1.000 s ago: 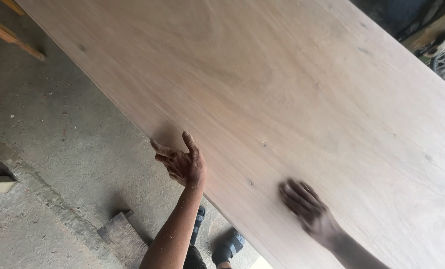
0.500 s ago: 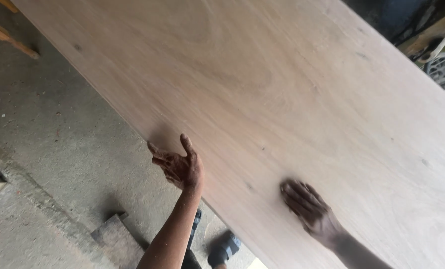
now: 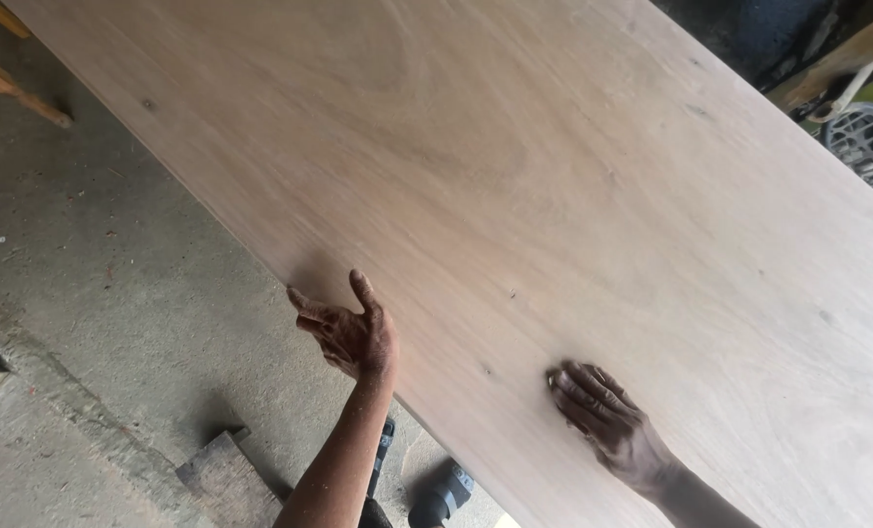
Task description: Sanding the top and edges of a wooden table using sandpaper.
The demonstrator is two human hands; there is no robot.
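It was a woodworking shop or a rough carpentry shed. A large, pale brown plywood sheet (image 3: 554, 196) with visible grain filled most of the view, raised above a dusty, stained grey concrete floor (image 3: 113, 293). Bare timber battens (image 3: 16, 93) leaned at the upper left, and a weathered grey wooden offcut (image 3: 226, 479) lay on the floor. A dark power tool (image 3: 441, 499) sat beneath the sheet, and a round wire fan guard (image 3: 872, 147) showed at the upper right.
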